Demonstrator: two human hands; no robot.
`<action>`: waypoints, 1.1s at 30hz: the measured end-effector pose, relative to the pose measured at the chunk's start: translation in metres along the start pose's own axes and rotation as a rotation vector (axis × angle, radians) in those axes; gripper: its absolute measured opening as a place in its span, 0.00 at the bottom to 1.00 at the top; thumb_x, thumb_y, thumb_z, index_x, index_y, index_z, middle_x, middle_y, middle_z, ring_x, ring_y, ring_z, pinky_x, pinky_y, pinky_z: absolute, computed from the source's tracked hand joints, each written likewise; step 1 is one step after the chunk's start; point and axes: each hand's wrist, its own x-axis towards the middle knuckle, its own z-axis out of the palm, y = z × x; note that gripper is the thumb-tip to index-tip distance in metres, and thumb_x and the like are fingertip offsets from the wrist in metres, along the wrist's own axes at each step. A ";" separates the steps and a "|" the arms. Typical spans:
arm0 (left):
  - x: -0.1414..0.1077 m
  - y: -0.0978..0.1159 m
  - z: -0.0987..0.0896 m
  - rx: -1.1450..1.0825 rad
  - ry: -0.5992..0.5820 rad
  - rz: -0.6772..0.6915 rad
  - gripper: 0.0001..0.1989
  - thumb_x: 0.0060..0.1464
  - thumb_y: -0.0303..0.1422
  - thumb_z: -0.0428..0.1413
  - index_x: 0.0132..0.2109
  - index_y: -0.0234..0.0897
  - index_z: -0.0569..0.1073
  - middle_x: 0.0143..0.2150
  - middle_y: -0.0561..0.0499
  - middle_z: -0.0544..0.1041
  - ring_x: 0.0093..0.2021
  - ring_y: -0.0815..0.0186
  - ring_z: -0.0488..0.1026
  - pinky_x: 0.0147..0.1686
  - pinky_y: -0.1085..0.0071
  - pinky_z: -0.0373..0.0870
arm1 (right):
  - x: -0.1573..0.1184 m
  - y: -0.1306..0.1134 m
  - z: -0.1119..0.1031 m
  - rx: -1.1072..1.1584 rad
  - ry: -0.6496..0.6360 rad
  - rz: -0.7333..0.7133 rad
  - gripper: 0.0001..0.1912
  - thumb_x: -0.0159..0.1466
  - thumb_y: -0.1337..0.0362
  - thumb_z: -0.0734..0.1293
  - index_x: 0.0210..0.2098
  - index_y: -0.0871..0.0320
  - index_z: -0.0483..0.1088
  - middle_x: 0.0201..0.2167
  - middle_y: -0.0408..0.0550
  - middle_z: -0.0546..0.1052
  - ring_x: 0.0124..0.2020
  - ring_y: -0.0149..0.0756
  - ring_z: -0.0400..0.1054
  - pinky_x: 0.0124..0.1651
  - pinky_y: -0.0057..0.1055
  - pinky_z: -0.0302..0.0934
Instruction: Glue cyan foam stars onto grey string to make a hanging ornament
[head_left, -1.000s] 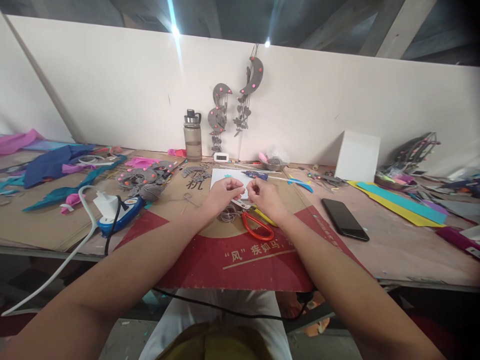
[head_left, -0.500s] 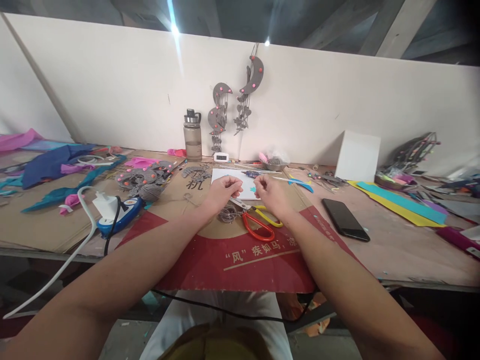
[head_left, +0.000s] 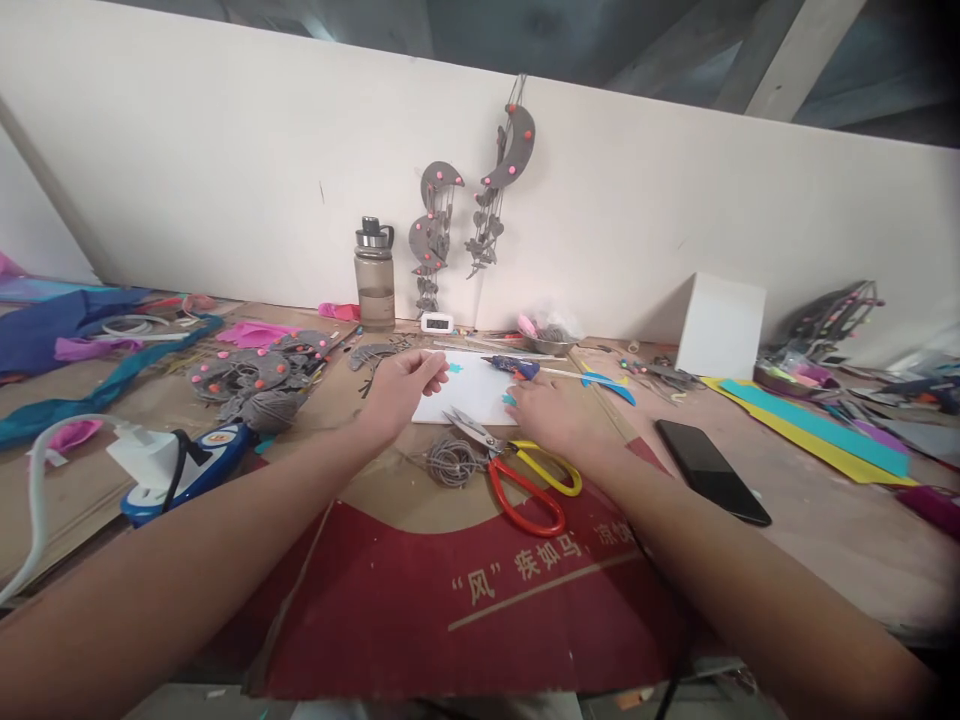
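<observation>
My left hand [head_left: 405,392] is over the left side of a white board [head_left: 480,405], thumb and forefinger pinched. A small teal star [head_left: 455,368] shows just beyond its fingertips; whether they hold it I cannot tell. My right hand [head_left: 551,412] lies palm down at the board's right edge, by the orange part of a dark blue glue gun [head_left: 512,366]. Blur hides the grip of its fingers. Another small teal piece [head_left: 509,399] is beside them. Between my forearms lie scissors [head_left: 529,500] with red and yellow handles, blades apart, and a coil of grey cord [head_left: 453,462].
A black phone [head_left: 711,470] lies right of my forearm. A blue power strip [head_left: 225,450] with a white plug sits left. A water bottle [head_left: 374,280] and a small clock [head_left: 436,323] stand by the wall. Grey moon-shaped hangings [head_left: 514,150] hang there. Yellow and teal sheets [head_left: 825,430] lie right.
My hands have moved apart, the left leftward and the right toward the glue gun. The teal star now shows by my left fingertips. The view has shifted closer over the table.
</observation>
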 end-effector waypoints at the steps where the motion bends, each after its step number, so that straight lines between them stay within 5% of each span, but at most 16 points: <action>1: 0.000 -0.003 -0.004 -0.027 0.032 -0.008 0.16 0.52 0.44 0.55 0.29 0.35 0.73 0.27 0.50 0.73 0.26 0.70 0.67 0.28 0.73 0.63 | 0.001 -0.001 0.003 -0.017 -0.018 -0.006 0.15 0.66 0.60 0.58 0.43 0.62 0.72 0.43 0.61 0.76 0.49 0.48 0.65 0.47 0.39 0.56; 5: -0.001 -0.008 -0.011 -0.113 0.062 -0.033 0.16 0.51 0.45 0.56 0.29 0.34 0.73 0.28 0.50 0.73 0.26 0.71 0.66 0.28 0.74 0.62 | 0.007 0.000 0.018 -0.029 -0.019 -0.021 0.14 0.66 0.60 0.58 0.42 0.60 0.72 0.43 0.60 0.76 0.47 0.47 0.65 0.47 0.39 0.54; 15: -0.024 0.001 0.009 0.069 -0.133 -0.074 0.17 0.53 0.44 0.54 0.28 0.34 0.72 0.28 0.51 0.74 0.27 0.70 0.67 0.31 0.73 0.64 | 0.010 0.012 0.042 0.014 0.037 -0.033 0.14 0.68 0.61 0.56 0.43 0.58 0.71 0.48 0.55 0.73 0.51 0.48 0.61 0.48 0.41 0.50; 25: -0.022 -0.007 0.006 0.175 -0.153 -0.072 0.17 0.53 0.46 0.54 0.29 0.35 0.73 0.28 0.51 0.75 0.28 0.69 0.68 0.32 0.72 0.63 | -0.003 0.023 0.021 0.161 -0.031 -0.060 0.10 0.61 0.63 0.66 0.42 0.55 0.73 0.44 0.51 0.77 0.48 0.43 0.67 0.48 0.37 0.47; 33: -0.024 -0.005 0.006 0.262 -0.204 -0.027 0.16 0.54 0.44 0.53 0.29 0.36 0.74 0.27 0.52 0.75 0.28 0.68 0.69 0.32 0.73 0.63 | -0.002 0.020 0.020 0.066 -0.002 -0.102 0.09 0.60 0.72 0.62 0.36 0.57 0.74 0.36 0.54 0.78 0.41 0.44 0.69 0.45 0.36 0.50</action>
